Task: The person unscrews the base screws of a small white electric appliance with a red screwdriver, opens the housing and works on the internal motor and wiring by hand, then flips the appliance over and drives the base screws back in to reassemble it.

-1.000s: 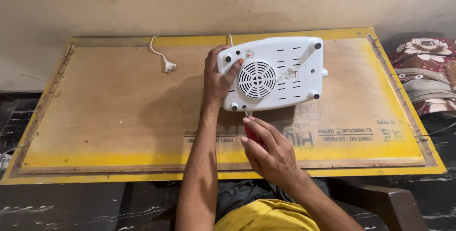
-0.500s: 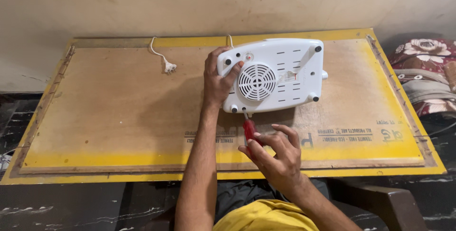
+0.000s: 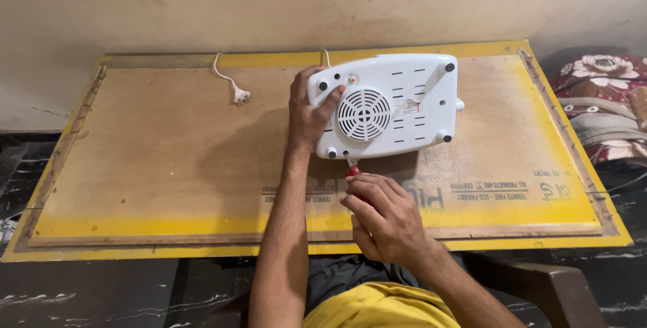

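Soft, even indoor light falls from above, casting a faint shadow toward nine o'clock of the forearm on the board (image 3: 168,159) (no glare), focus sharp throughout, edges slightly bowed.

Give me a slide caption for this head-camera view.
Left hand steadies an upturned white appliance while right hand works a red-handled screwdriver at its near edge.

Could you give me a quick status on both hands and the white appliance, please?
Left hand gripping the upturned white appliance at its left edge. Right hand holds red-handled screwdriver, tip at the near-left corner. Nothing blocking; plug lies apart on the board.
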